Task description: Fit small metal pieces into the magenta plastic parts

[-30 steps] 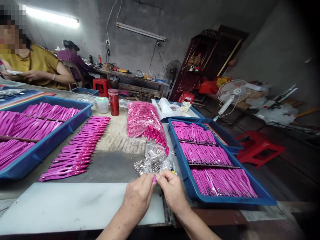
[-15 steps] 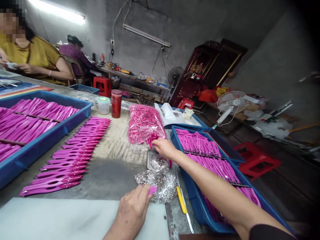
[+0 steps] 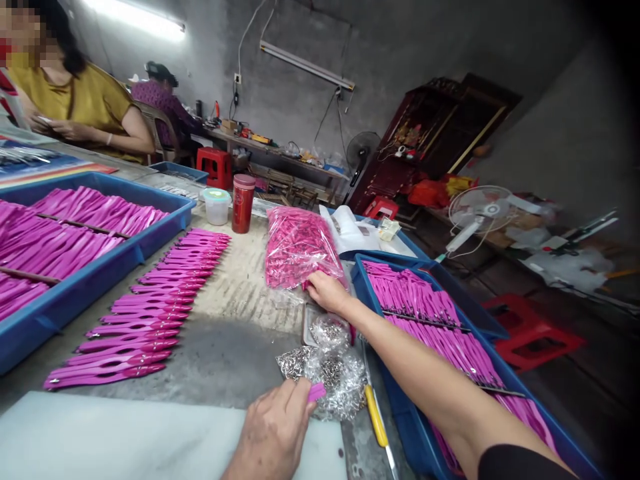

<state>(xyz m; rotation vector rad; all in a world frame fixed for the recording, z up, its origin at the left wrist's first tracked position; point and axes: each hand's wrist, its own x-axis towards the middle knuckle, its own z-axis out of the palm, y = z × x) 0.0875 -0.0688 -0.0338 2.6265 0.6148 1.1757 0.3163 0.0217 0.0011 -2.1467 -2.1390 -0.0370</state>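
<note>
Magenta flat strip (image 3: 316, 392) is pinched in our left hand (image 3: 275, 427), near centre; farther off, our right hand (image 3: 327, 292) is at the clear plastic bag of hot-pink bits (image 3: 300, 245); can't tell if those fingers grip any.

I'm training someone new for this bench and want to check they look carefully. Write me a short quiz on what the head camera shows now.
1. What is the left hand pinching?
2. True or false: the yellow-handled tool lies on the table, outside the blue tray on the picture's right.
3. Fill in the blank: the right hand is at the near edge of a clear plastic ____ filled with pink pieces.

Key
1. A purple strip, its end sticking out past the fingers.
2. True.
3. Bag.
</note>
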